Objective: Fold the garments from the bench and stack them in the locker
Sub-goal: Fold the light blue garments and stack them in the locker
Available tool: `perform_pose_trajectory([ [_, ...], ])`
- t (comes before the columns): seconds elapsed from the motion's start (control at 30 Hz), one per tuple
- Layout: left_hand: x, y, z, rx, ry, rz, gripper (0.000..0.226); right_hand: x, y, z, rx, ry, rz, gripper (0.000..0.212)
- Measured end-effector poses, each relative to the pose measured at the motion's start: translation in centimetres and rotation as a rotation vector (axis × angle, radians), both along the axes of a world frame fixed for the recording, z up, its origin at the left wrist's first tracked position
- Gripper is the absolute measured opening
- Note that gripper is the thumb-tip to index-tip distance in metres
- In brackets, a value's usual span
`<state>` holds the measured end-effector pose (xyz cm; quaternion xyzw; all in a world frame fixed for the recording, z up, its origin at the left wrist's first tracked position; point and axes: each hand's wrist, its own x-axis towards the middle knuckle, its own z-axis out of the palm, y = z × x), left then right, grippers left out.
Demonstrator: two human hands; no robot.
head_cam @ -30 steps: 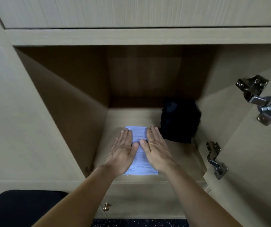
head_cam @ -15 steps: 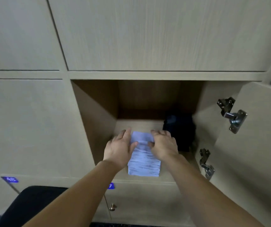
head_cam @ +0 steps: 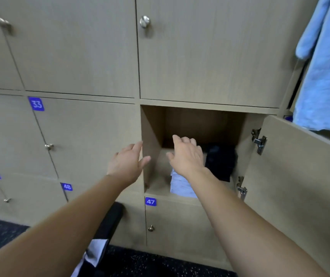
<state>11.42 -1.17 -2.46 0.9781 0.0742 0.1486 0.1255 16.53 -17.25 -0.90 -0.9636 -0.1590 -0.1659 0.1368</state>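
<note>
The open locker [head_cam: 152, 136] has a folded light-blue garment [head_cam: 181, 186] lying on its floor near the front edge. A dark folded garment [head_cam: 221, 161] sits to its right, further back. My left hand [head_cam: 127, 163] hovers in front of the locker's left wall, fingers relaxed and holding nothing. My right hand [head_cam: 187, 154] is in the air over the light-blue garment, fingers loose, empty, and hides the garment's far end. A black bench [head_cam: 108, 222] with a white and dark garment [head_cam: 94, 254] on it shows between my arms.
The locker door [head_cam: 300, 186] stands open to the right with two metal hinges [head_cam: 259, 141]. A light-blue cloth [head_cam: 328, 72] hangs at the upper right. Closed lockers with number tags 33 [head_cam: 36, 104], 48 and 47 [head_cam: 150, 201] surround the opening. Dark speckled floor below.
Both hands lifted off the light-blue garment and drew back out of the locker. My view pulled away and upward, showing more of the locker wall.
</note>
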Motion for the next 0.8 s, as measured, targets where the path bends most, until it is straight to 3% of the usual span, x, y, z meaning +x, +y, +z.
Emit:
perform_pose_trajectory([
  [0.53, -17.1, 12.1, -5.2, -0.037, 0.067, 0.302, 0.054, -13.2, 13.1, -6.3, -0.073, 0.066, 0.372, 0.038],
  [0.8, -22.1, 20.4, -12.0, -0.221, 0.145, 0.471, 0.055, -14.3, 18.5, -11.7, -0.204, 0.177, 0.52, 0.033],
])
